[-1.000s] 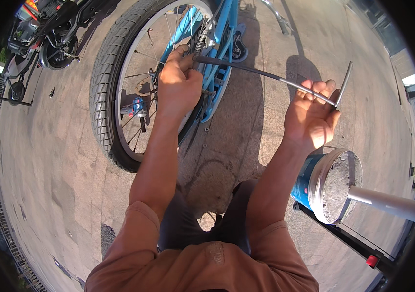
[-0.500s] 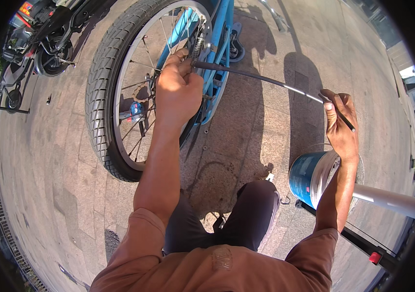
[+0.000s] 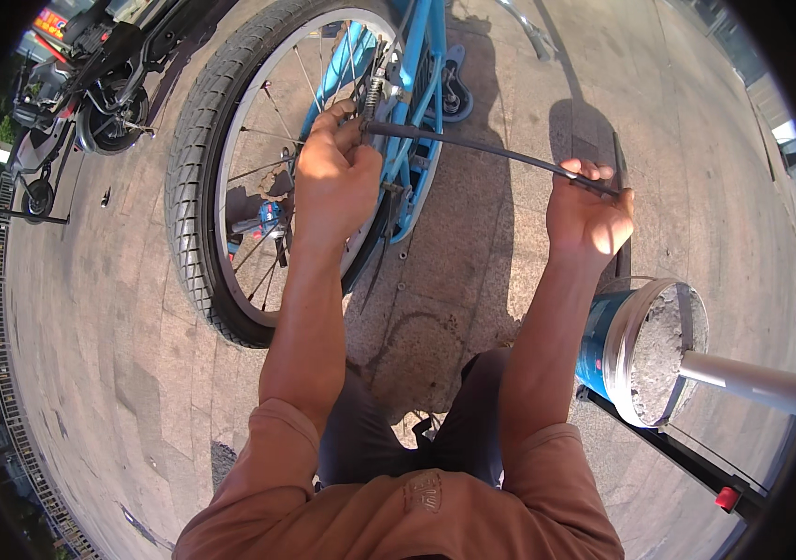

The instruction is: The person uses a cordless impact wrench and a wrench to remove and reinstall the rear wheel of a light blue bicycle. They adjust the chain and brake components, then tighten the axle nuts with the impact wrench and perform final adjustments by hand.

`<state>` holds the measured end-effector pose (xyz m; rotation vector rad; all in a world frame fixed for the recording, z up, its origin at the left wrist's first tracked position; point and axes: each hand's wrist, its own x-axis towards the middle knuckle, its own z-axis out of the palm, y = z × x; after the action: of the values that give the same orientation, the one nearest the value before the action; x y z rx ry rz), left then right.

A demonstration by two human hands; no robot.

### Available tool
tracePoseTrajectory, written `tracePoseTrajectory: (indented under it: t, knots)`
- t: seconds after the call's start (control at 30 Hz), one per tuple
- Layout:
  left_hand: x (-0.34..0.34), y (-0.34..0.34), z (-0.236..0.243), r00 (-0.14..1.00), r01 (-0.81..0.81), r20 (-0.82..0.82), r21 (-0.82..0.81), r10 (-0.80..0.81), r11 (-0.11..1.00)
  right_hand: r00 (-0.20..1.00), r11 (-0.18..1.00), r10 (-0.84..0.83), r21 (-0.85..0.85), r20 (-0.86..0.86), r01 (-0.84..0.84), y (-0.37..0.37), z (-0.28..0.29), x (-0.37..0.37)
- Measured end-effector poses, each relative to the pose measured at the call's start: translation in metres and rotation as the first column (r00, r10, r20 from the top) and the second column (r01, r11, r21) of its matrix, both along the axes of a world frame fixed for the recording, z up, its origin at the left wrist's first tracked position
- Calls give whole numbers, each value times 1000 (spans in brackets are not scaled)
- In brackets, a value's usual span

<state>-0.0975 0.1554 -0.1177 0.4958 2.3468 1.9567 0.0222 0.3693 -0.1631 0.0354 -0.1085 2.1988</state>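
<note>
A long, thin dark rod [image 3: 500, 153] with a thicker sleeve at its left end stretches across between my hands. My left hand [image 3: 337, 177] is closed at that thick end, beside the wheel's hub; its fingertips are partly hidden among the hub parts. My right hand [image 3: 589, 215] is turned palm up, with its fingers curled round the rod's far end. Behind my left hand is the bicycle wheel [image 3: 200, 177] with its black tyre, set in a light blue bicycle frame [image 3: 430, 56]. A coil spring [image 3: 373, 96] sits just above the left fingers.
A blue bucket [image 3: 607, 350] with grey filling holds a white pole [image 3: 743, 381] at the right. A blue power tool [image 3: 267, 219] shows through the spokes. A pedal [image 3: 455, 89] sticks out beyond the frame. Parked scooters [image 3: 108, 112] stand at the far left.
My right hand has moved left and turned palm up along the rod, uncovering the bucket's top. My left hand stays at the hub. The view has shifted slightly.
</note>
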Motion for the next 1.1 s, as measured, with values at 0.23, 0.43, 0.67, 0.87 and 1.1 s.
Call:
tracePoseTrajectory:
  t: [0.23, 0.43, 0.67, 0.87, 1.1]
  knots:
    - [0, 0, 1, 1000, 26, 9, 32, -26, 999, 672, 906, -421, 305, 609, 292, -27, 18, -21]
    - [-1, -1, -1, 1000, 19, 3, 10, -19, 1000, 800, 955, -207, 292, 564, 41, -17, 20, -5]
    - [-2, -1, -2, 1000, 5, 21, 22, -5, 1000, 782, 962, -238, 253, 576, 106, -31, -3, 4]
    - [0, 0, 0, 999, 22, 45, 54, -25, 998, 738, 998, -44, 58, 673, 7, -37, -29, 13]
    - [-3, -1, -2, 999, 25, 44, 60, -28, 998, 804, 998, -55, 52, 593, 30, -39, -33, 13]
